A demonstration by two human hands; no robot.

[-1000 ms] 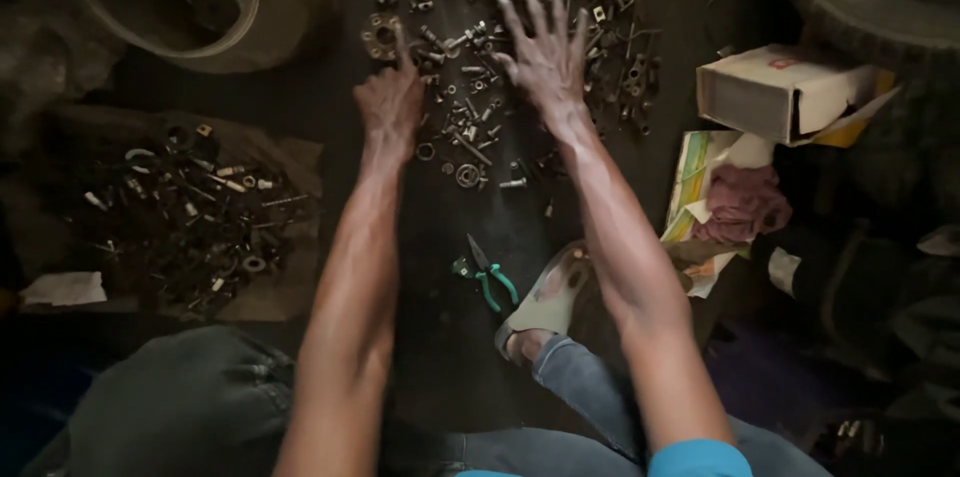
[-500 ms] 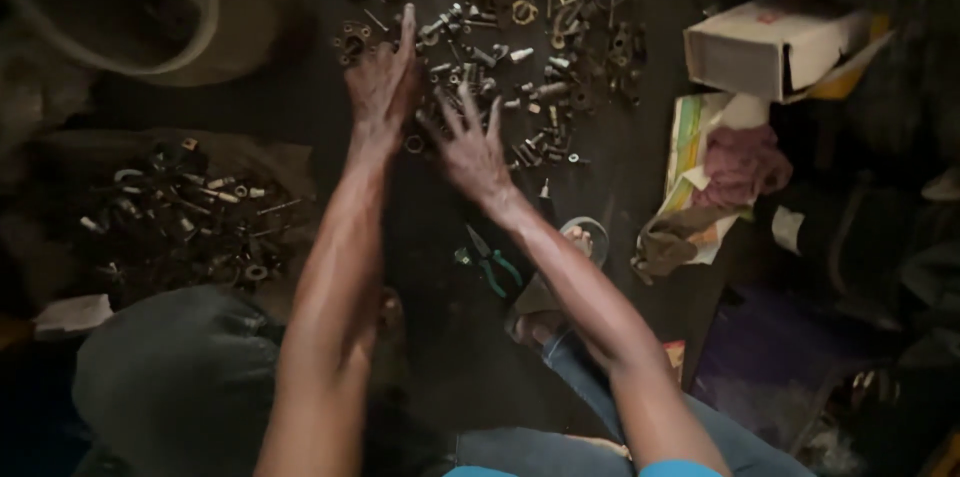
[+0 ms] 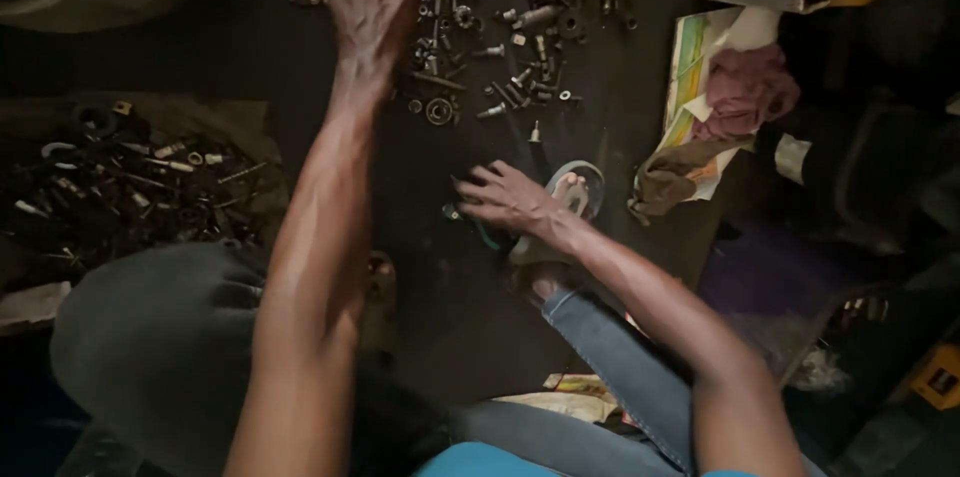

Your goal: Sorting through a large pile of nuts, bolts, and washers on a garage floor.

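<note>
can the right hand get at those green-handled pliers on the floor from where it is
Probably yes: the right hand hovers with fingers spread right over the green-handled pliers, and nothing lies between them. The sandalled foot sits just beside.

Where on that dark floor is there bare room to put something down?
Bare floor lies left of the left hand, above the scrap heap. Another patch sits beside the right hand. The bolt pile up top is crowded.
</note>
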